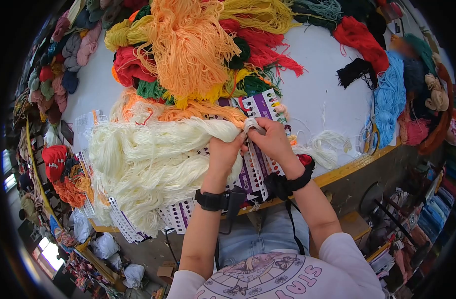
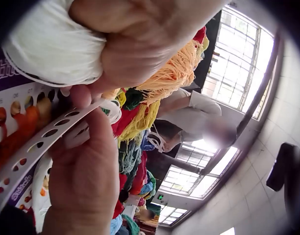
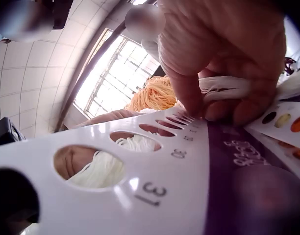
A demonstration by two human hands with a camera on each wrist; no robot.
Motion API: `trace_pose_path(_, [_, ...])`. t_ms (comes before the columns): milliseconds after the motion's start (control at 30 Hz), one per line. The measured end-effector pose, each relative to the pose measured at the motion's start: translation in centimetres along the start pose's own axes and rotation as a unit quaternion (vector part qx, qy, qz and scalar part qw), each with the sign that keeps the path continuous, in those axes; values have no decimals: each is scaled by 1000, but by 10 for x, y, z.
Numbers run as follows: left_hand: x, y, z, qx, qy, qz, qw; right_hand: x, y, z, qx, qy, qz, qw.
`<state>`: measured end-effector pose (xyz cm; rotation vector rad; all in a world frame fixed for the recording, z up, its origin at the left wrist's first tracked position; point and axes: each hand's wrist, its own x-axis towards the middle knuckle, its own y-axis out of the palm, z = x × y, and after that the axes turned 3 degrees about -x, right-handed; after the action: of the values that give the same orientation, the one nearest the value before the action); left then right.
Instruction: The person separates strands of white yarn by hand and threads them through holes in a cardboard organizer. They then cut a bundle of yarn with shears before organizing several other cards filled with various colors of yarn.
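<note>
A white and purple card with a row of numbered holes runs upright between the hands. My left hand grips the end of a thick cream yarn bundle against the card's left edge; in the left wrist view, that hand covers part of the bundle. My right hand pinches a loop of white thread at the card's upper end. In the right wrist view, the right hand's fingers curl round white strands beside the card.
Peach yarn and red yarn are heaped behind the hands. Blue yarn and scissors lie at the table's right. More hole cards lie under the cream yarn. A person stands across the table.
</note>
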<state>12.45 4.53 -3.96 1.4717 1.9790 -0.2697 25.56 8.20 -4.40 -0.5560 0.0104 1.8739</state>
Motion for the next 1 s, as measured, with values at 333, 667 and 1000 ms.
trace_pose_path(333, [4,-12,5,366,311,-114,870,7,8,-8,-75,-5,-28,997])
trace_pose_path(667, [-15,-48,-34,119,19,-32,992,8,8,-11,-94,-24,-55,994])
trace_pose_path(1000, [-22,-38,-34,-220,-122,19,968,4,2,-11,-20,7,-8,1000])
